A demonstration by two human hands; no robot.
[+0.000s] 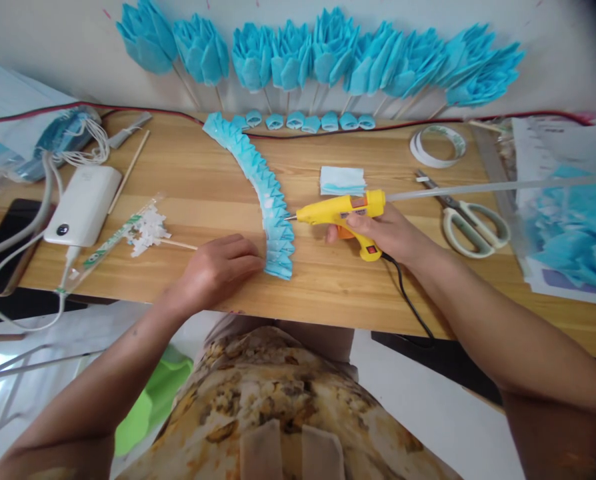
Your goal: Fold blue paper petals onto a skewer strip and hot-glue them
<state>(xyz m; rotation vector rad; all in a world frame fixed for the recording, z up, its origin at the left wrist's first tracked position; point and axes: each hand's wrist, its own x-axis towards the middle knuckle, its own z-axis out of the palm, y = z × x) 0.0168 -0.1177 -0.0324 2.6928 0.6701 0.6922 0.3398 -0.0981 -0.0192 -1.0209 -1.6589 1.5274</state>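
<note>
A long curved strip of pleated light-blue petals (265, 190) lies on the wooden table, running from the back down toward the front edge. My left hand (223, 267) rests on the table with its fingers stretched out, tips at the left edge of the strip's near end; its thumb is hidden. In my right hand (378, 230) is a yellow hot glue gun (335, 210), its metal nozzle pointing left at the strip's right edge. A long translucent glue stick (478, 189) sticks out of the gun's back. Behind the gun lies a small folded light-blue piece (342, 180).
Several blue flowers on sticks (335, 47) lean along the wall, with small blue rings (295, 121) below. Right are scissors (471, 227), a tape roll (438, 147) and a bag of blue pieces (578, 233). Left are a power bank (83, 203) and a white paper flower (148, 230).
</note>
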